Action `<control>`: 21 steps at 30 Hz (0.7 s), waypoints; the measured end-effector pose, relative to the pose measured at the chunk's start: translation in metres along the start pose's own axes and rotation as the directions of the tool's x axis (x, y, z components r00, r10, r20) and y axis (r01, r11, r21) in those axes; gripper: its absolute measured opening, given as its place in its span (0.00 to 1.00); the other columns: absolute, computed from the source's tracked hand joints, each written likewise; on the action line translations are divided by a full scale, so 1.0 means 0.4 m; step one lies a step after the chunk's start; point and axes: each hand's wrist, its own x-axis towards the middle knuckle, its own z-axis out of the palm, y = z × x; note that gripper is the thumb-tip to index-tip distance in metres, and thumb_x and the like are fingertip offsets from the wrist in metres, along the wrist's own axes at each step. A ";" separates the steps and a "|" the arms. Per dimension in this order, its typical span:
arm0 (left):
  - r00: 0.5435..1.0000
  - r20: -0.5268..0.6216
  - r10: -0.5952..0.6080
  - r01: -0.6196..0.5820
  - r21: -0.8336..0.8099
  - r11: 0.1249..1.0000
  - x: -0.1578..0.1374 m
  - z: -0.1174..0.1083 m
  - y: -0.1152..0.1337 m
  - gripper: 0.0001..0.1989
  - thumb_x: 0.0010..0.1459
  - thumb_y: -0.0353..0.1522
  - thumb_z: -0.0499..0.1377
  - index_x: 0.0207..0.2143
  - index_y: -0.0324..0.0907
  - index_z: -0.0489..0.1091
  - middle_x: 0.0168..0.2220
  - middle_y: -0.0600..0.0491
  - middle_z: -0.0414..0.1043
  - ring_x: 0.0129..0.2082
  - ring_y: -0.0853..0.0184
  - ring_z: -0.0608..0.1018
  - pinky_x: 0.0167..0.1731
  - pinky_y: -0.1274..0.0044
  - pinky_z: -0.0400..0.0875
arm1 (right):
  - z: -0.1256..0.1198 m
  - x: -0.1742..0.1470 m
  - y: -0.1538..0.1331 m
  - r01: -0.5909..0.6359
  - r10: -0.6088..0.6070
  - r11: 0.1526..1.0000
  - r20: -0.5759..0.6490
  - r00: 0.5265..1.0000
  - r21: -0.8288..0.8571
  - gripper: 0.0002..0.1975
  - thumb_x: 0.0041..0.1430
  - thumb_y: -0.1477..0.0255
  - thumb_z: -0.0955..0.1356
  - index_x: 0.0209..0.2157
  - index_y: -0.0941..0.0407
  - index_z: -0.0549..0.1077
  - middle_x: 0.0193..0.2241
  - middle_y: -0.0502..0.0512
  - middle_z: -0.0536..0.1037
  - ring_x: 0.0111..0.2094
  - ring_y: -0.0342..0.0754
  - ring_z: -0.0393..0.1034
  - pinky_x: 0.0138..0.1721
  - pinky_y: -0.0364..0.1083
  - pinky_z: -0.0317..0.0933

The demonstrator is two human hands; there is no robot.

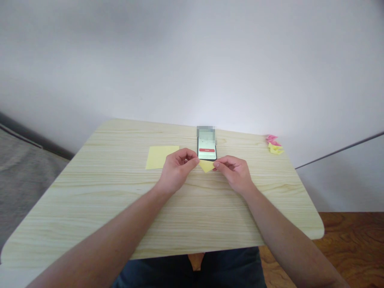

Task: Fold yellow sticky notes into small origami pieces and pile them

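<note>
Between my two hands is a small piece of folded yellow paper (207, 165), its point toward me. My left hand (179, 167) pinches its left corner between thumb and finger. On the other side my right hand (233, 171) grips the right corner the same way. Just beyond the folded paper lies a phone (207, 154) with its screen lit and a red bar near the bottom. A flat yellow paper sheet (157, 157) rests on the table to the left, partly covered by my left hand.
The pale wood-grain table (198, 216) meets a white wall (192, 64) at the back. Near its right edge sit a pink folded paper (273, 140) and a yellow folded paper (275, 149), side by side. Grey fabric (24, 172) is at the left.
</note>
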 end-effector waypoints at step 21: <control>0.981 0.068 0.181 -0.192 0.252 0.948 -0.006 0.001 -0.011 0.09 0.60 0.38 0.65 0.30 0.43 0.76 0.31 0.52 0.76 0.34 0.65 0.75 0.36 0.72 0.67 | 0.002 -0.004 -0.018 0.016 -0.014 0.999 0.051 0.999 -0.039 0.10 0.60 0.61 0.73 0.35 0.53 0.83 0.31 0.53 0.84 0.34 0.49 0.79 0.40 0.48 0.71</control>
